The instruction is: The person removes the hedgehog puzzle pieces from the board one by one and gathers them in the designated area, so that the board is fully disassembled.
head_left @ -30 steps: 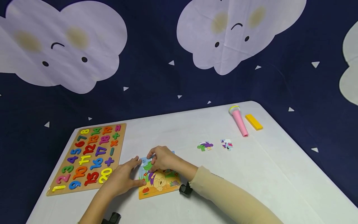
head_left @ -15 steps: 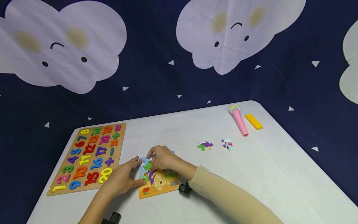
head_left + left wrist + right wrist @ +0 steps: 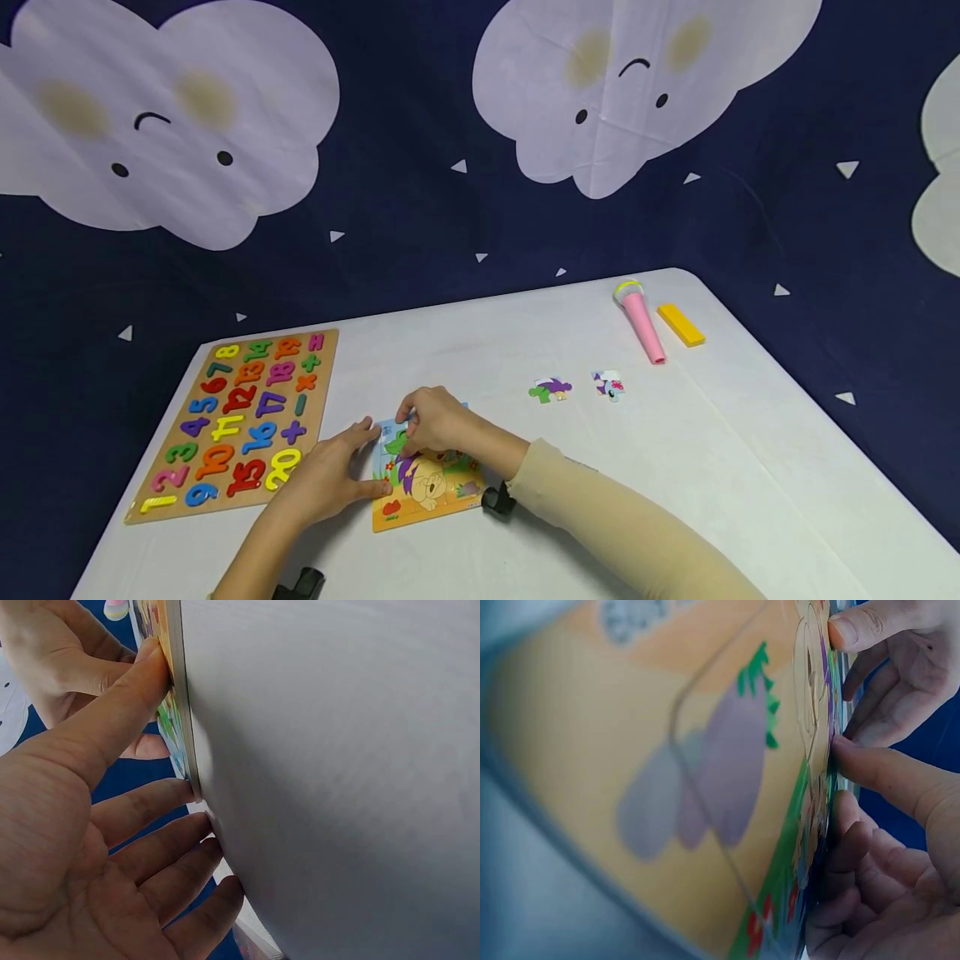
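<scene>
R arm's long sleeve (image 3: 622,521) is plain lt beige w/ a loose, slightly wavy cuff, a small blk fitting (image 3: 498,504) sits just beside that sleeve, & a 2nd blk fitting (image 3: 303,584), also stubby, shows well left of the sleeve.

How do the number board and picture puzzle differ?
The number board is larger; the picture puzzle is smaller. The number board carries numerals and signs; the picture puzzle shows a cartoon scene. The left hand and right hand touch the picture puzzle; the number board lies to its left. Both lie on the table.
</scene>
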{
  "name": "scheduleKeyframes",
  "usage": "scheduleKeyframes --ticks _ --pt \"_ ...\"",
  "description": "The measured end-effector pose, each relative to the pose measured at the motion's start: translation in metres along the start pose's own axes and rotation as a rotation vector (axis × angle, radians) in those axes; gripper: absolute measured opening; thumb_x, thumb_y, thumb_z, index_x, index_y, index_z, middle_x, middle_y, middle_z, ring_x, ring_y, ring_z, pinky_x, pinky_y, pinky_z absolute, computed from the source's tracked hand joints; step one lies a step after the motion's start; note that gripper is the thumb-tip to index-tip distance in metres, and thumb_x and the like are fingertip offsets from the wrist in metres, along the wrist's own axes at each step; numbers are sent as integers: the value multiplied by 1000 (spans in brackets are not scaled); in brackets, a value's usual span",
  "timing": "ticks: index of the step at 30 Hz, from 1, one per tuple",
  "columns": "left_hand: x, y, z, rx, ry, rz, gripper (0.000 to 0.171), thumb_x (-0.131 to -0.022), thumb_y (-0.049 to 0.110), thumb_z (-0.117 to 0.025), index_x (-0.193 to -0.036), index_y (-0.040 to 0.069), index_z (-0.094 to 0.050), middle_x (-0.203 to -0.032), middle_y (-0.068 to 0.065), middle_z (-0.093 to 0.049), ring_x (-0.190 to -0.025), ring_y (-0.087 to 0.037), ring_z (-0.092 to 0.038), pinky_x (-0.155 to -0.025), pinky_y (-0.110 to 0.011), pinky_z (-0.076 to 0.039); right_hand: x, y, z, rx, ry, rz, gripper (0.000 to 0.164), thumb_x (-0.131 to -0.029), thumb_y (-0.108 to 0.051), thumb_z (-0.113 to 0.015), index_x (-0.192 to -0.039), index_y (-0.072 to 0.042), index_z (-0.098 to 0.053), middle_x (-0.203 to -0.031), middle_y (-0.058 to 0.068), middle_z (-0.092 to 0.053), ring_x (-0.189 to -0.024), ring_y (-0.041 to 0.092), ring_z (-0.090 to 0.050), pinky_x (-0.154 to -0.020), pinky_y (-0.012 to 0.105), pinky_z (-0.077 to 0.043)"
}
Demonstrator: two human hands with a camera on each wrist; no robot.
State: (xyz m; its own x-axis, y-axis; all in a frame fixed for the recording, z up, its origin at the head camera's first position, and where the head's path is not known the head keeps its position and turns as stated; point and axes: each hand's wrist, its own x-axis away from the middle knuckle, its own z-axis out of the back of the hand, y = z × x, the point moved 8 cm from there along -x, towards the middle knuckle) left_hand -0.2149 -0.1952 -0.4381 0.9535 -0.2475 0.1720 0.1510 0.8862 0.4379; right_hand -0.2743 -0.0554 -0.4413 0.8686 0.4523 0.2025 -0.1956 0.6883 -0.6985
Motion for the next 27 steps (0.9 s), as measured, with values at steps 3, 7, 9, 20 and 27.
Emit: scheduleKeyframes --ticks 3,7,9,20,27 --pt "0 0 0 -1 -1 -1 91 -77 42 -97 -151 5 -61 -166 -21 -47 -152 -50 -46 -116 -68 -46 -2 0 1 27 -3 36 37 -78 -17 -99 -109 -12 -78 -74 -9 -66 -68 4 -58 -73 19 -50" --pt "0 0 0 -6 -8 -3 92 -77 44 -96 -152 5 -60 -167 -21 -46 -152 -50 -46 -117 -68 -45 -4 0 2 48 -11 86 35 -78 -20 -99 -105 -13 -78 -73 -11 -61 -68 3 -52 -77 19 -48" --pt "0 0 0 -9 -11 -4 92 -78 45 -96 -152 5 -59 -167 -21 -46 -152 -50 -45 -117 -68 -45 -4 -1 2 54 -20 113 34 -79 -21 -99 -104 -13 -77 -73 -11 -57 -68 3 -50 -77 18 -46" --pt "0 1 0 -13 -13 -15 94 -78 47 -95 -153 5 -59 -167 -21 -45 -153 -50 -44 -117 -69 -44 -3 3 16 55 -64 215 34 -82 -21 -96 -108 -8 -78 -92 -2 -69 -79 2 -54 -74 15 -48" --pt "0 1 0 -22 -14 -3 94 -78 47 -95 -153 5 -59 -168 -20 -45 -153 -50 -44 -118 -69 -44 1 16 37 51 -50 261 34 -83 -20 -95 -110 -8 -79 -93 2 -69 -80 6 -53 -75 19 -47"
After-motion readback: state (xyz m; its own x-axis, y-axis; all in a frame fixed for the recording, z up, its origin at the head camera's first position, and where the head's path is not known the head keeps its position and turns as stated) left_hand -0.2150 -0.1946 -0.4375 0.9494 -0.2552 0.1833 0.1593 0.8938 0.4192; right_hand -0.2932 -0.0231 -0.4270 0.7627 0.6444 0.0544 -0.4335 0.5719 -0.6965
